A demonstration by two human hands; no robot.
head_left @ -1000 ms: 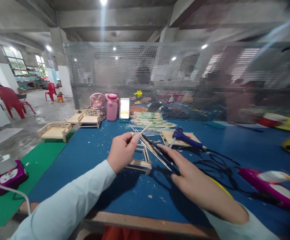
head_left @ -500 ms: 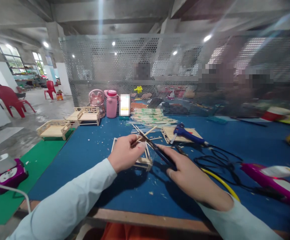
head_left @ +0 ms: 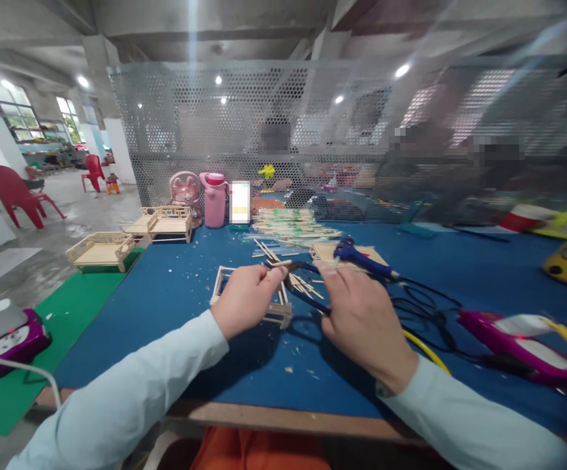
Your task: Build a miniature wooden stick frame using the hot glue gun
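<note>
My left hand [head_left: 244, 297] is closed, pinching a thin wooden stick [head_left: 276, 264] between thumb and fingertips. My right hand [head_left: 361, 320] grips dark-handled pliers [head_left: 307, 298], their handles spread apart. The pliers' jaws meet the stick beside my left thumb; whether they bite into it I cannot tell. Below and behind my left hand stands a small wooden frame [head_left: 283, 315] made of sticks, partly hidden. Loose sticks [head_left: 305, 285] lie just beyond the pliers. Close to my right fingers, a blue glue gun [head_left: 368, 261] rests on a flat wooden piece [head_left: 320, 252].
Bundled sticks [head_left: 288, 225] lie near the mesh partition [head_left: 180, 124], by a pink flask [head_left: 214, 205] and a phone [head_left: 240, 202]. Several little wooden beds [head_left: 101, 251] stand at the left. Black cords and a purple power strip [head_left: 513, 343] occupy the right; people sit behind the mesh.
My right hand has turned and opened the pliers' handles, with the jaws now at the stick by my left fingers. The stick in my left hand lies flatter. The view has shifted slightly.
</note>
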